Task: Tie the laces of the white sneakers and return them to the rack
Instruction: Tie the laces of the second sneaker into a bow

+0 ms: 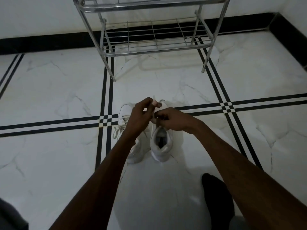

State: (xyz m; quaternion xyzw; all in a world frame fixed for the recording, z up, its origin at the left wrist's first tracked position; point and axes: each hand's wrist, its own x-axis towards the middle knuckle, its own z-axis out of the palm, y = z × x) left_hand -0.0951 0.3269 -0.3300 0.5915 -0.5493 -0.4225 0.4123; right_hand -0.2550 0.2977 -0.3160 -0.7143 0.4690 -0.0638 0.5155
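Note:
Two white sneakers stand side by side on the floor, toes pointing away from me. The right sneaker point(161, 145) shows its open collar; my hands hide its front. My left hand point(141, 114) pinches one lace end point(154, 98), which sticks up above the fingers. Just above the tongue of the right sneaker, my right hand point(172, 119) grips the other part of that lace. The left sneaker point(123, 113) lies partly under my left forearm, its laces point(118, 128) loose and spilling to the left.
A chrome wire shoe rack point(154, 42) stands against the wall beyond the sneakers, and its lower shelf holds nothing. The floor is white marble with black inlay lines point(106, 120). A dark foot or sock point(216, 196) rests at the lower right.

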